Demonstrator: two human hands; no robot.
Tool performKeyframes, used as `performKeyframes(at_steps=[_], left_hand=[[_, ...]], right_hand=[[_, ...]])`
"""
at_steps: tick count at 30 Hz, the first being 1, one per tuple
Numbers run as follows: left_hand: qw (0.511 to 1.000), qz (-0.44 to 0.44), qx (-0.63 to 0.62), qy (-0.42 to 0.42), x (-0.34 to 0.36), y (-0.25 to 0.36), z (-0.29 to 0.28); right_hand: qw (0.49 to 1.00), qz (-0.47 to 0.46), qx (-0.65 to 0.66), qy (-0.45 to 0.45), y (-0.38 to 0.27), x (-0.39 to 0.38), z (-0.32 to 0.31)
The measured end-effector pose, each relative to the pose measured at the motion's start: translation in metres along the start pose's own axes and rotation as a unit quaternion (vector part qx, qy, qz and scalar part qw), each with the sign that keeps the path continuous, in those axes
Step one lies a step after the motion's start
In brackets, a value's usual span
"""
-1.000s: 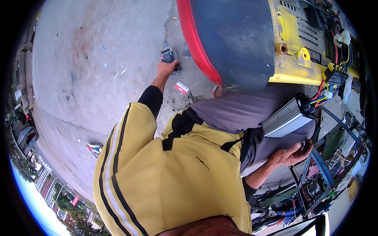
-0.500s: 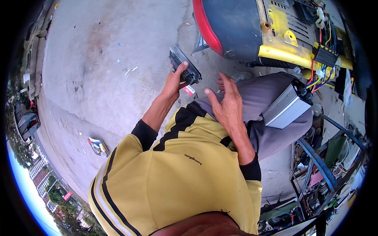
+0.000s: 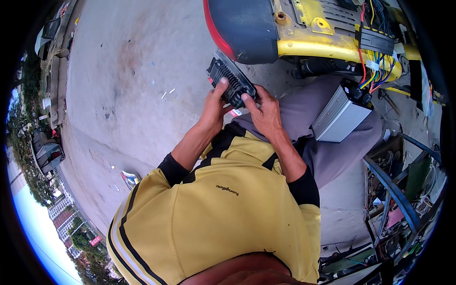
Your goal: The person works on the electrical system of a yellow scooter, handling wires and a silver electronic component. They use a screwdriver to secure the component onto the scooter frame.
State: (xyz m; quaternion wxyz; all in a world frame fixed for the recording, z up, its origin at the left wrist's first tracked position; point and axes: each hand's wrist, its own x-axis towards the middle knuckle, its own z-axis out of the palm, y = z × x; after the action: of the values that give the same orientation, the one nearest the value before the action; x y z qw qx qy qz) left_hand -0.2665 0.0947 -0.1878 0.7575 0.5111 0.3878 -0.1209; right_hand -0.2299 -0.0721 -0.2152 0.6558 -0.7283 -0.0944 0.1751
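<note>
Black finned box (image 3: 231, 83): flat, ribbed on its upper face, held tilted above the concrete ground (image 3: 128, 85), just below the dark blue and red body panel (image 3: 242, 23) of a yellow vehicle (image 3: 327, 38) at 12 o'clock.
Left hand (image 3: 213, 107): closed on the box's lower left edge, one finger pressed on the ribbed face.
Right hand (image 3: 263, 111): gripping the box's lower right corner, fingertips on its edge; both hands clamp the same box and sit close together.
Silver ribbed box (image 3: 339, 114): rests on the person's grey trouser leg (image 3: 304, 123) at 3 o'clock of the hands, well apart from them, its top end near a bundle of coloured wires (image 3: 380, 66) hanging from the vehicle.
Yellow shirt with black trim (image 3: 213, 209): fills 6 o'clock.
Blue metal frame (image 3: 394, 194): at 4 o'clock, with clutter behind it too small to tell.
Small coloured wrapper (image 3: 129, 178): on the ground at 8 o'clock.
</note>
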Motion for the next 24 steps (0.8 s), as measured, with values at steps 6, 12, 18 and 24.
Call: performKeyframes(at_steps=[6,12,18,24], left_hand=[[0.993,0.082,-0.080,-0.034,-0.002,-0.007,-0.012],[0.983,0.165,-0.079,-0.012,-0.018,0.003,-0.006],[0.981,0.178,-0.079,-0.006,-0.022,0.001,-0.001],[0.980,0.185,-0.073,0.003,-0.023,-0.002,-0.004]], right_hand=[[0.986,0.096,0.130,-0.048,0.006,0.003,-0.009],[0.936,0.095,0.330,-0.081,0.012,0.003,-0.009],[0.904,0.117,0.404,-0.077,0.005,0.002,-0.014],[0.911,0.132,0.382,-0.081,0.005,0.002,-0.015]])
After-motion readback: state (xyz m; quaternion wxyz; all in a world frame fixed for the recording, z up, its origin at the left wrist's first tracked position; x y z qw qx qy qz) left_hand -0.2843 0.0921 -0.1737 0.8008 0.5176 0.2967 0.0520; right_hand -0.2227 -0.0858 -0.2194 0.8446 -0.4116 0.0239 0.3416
